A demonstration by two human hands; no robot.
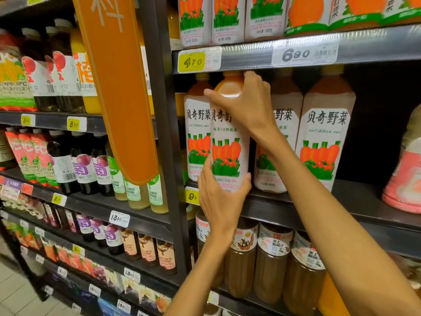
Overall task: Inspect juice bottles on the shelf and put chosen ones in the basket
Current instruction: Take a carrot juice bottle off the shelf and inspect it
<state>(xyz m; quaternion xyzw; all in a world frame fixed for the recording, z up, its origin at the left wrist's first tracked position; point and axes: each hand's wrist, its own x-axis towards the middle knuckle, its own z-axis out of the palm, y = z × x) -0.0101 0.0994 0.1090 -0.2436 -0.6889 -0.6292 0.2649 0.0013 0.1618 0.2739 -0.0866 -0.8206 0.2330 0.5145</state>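
Carrot juice bottle (227,142) held in 2 hands at the shelf (319,201) front, among its row.
Right hand (246,99) curls round the shoulder; left hand (218,197) cups the base; full, likely heavy; smooth label may slip; support from below.

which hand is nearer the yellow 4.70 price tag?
Right. The right hand grips the bottle shoulder just below the price tag; the left hand cups its base, far lower.
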